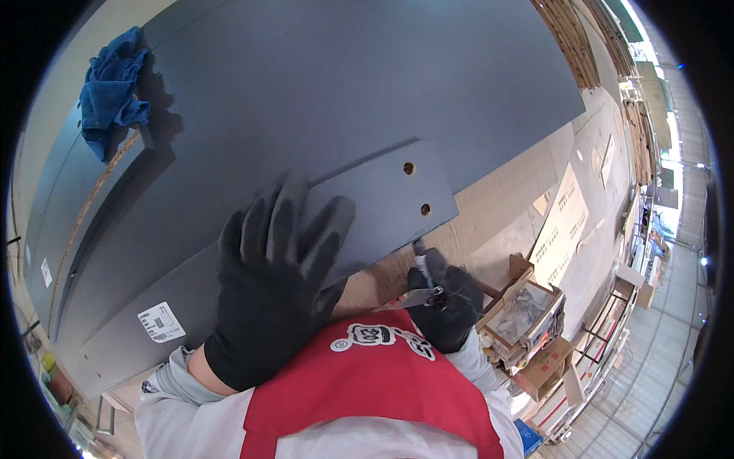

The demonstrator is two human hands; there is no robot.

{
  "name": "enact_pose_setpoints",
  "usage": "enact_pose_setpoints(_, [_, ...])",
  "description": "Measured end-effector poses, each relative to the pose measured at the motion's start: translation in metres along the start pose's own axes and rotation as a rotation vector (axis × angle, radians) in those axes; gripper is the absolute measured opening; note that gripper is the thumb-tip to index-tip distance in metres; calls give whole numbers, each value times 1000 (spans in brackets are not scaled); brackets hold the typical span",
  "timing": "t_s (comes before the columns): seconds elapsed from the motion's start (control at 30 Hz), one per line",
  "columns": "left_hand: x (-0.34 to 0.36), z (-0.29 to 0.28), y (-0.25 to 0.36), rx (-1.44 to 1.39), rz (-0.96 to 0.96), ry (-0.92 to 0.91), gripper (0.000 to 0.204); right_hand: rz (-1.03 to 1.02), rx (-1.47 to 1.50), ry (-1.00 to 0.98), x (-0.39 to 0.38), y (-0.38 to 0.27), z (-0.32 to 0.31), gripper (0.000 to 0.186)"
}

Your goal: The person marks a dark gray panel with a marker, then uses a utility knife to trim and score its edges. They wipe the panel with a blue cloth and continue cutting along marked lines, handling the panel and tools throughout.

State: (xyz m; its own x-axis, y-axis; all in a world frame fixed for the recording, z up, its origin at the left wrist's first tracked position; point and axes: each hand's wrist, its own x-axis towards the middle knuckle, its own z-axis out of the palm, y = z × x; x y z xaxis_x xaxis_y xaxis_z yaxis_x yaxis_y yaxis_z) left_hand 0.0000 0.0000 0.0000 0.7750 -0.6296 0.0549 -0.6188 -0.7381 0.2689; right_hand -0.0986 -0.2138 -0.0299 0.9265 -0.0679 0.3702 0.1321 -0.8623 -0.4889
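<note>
My left hand [279, 283], in a black glove, lies with fingers spread on a narrow dark grey panel [375, 183]. That panel has two round holes at its right end and a white label [161, 322] near its left end. It rests on a larger grey board [344, 76]. Just off the panel's near right edge, my right hand [447, 306], also black-gloved, is closed round a small tool [420, 266] with a pale shaft. A flat, shiny piece shows beside the fingers; I cannot make out the tool's exact kind.
A blue cloth [115, 88] lies at the far left, by a raised panel with a raw chipboard edge [95, 191]. To the right are an open box with clear bags [524, 310], another carton [547, 371] and flat cardboard [562, 222]. Brown stacked sheets [569, 38] stand farther off.
</note>
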Motion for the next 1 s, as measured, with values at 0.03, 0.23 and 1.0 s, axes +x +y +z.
enact_pose_setpoints(0.03, [0, -2, 0, -3, -4, -11, 66, 30, 23, 59, 5, -2, 1, 35])
enact_pose_setpoints(0.23, [-2, -3, -1, 31, 14, -10, 64, 8, 126, 95, 0, -6, 9, 30])
enact_pose_setpoints(1.0, [-2, 3, -1, -11, 21, 33, 59, 153, 197, 107, 3, -18, 16, 22])
